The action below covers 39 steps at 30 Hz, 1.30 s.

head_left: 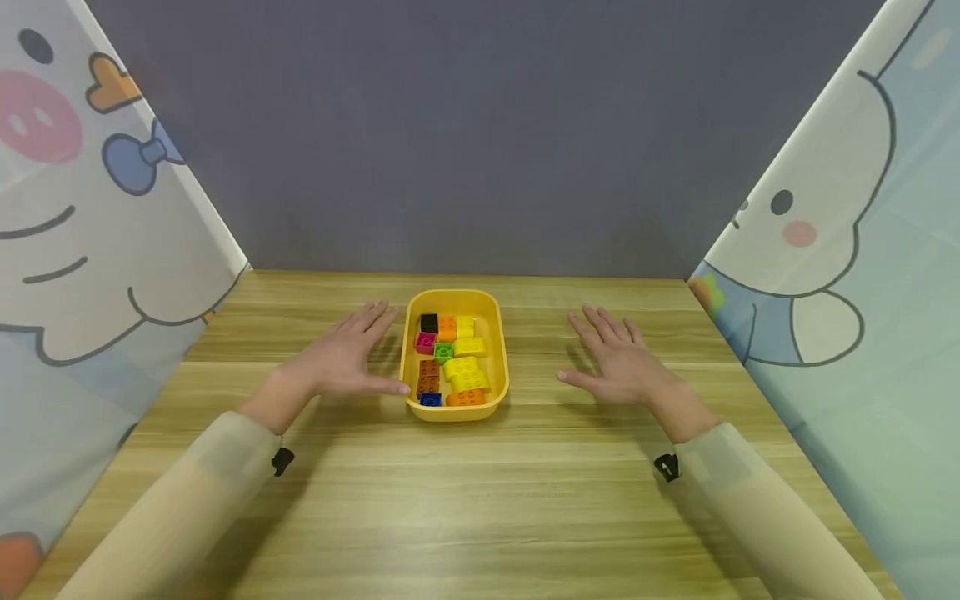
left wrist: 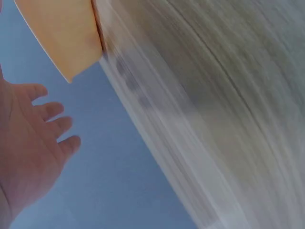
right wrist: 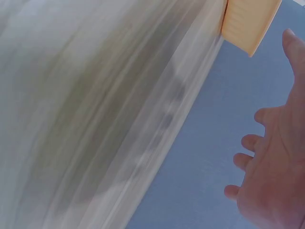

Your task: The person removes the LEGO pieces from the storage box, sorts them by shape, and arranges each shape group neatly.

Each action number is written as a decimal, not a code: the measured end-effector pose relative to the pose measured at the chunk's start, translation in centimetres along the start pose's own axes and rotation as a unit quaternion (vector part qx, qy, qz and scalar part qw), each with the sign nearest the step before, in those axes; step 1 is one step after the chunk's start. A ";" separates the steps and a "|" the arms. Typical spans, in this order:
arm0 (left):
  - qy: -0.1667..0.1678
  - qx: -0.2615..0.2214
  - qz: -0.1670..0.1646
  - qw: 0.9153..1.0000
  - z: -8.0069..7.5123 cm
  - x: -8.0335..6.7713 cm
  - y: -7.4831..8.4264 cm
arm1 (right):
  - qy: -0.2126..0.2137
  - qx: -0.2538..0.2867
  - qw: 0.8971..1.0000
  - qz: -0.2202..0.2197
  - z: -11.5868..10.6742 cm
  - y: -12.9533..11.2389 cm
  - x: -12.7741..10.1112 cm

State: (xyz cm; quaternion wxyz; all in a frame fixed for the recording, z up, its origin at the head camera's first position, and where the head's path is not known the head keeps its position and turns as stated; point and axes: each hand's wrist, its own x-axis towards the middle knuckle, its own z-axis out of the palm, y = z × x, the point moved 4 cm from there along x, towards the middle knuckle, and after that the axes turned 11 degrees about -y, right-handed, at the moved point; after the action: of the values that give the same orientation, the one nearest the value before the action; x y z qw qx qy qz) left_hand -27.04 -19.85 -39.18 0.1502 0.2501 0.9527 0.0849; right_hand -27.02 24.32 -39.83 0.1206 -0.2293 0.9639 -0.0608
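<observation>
A yellow bin (head_left: 456,413) with rounded corners stands on the table, several toy bricks inside it. Among them are yellow bricks (head_left: 470,347), a green brick (head_left: 443,352), a black brick (head_left: 429,322), a magenta brick (head_left: 426,342), brown bricks (head_left: 428,378), a dark blue brick (head_left: 431,400) and orange bricks (head_left: 466,398). My left hand (head_left: 345,354) hovers just left of the bin, fingers spread, thumb tip by its rim. Farther off on the right, my right hand (head_left: 615,358) is spread over the table, holding nothing. Both wrist views show the palms and the bin's outer wall (left wrist: 66,33).
The wood-grain table (head_left: 480,500) ends at a dark grey wall (head_left: 480,142) at the back. Cartoon-printed panels (head_left: 840,250) flank it left and right. A small black object (head_left: 282,461) sits at the left cuff, another black object (head_left: 667,467) at the right cuff.
</observation>
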 end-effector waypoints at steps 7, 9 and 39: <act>-0.019 -0.130 0.037 0.991 0.2 1.2 -0.9 | 0.016 0.006 1.000 -0.014 -0.3 -0.3 0.1; -0.025 -0.152 0.045 0.987 0.5 1.7 -1.1 | 0.021 0.006 1.000 -0.019 -0.2 -0.4 0.1; -0.066 -0.231 0.037 0.970 2.6 2.8 -2.6 | 0.041 0.290 0.946 -0.140 -0.9 -4.3 5.7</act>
State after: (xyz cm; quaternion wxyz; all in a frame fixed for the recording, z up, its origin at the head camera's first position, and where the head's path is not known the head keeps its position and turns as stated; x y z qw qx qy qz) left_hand -29.67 -20.48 -42.92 0.2630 0.2490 0.8852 0.2921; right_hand -30.34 17.97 -39.36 0.1322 -0.3146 0.8669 -0.3634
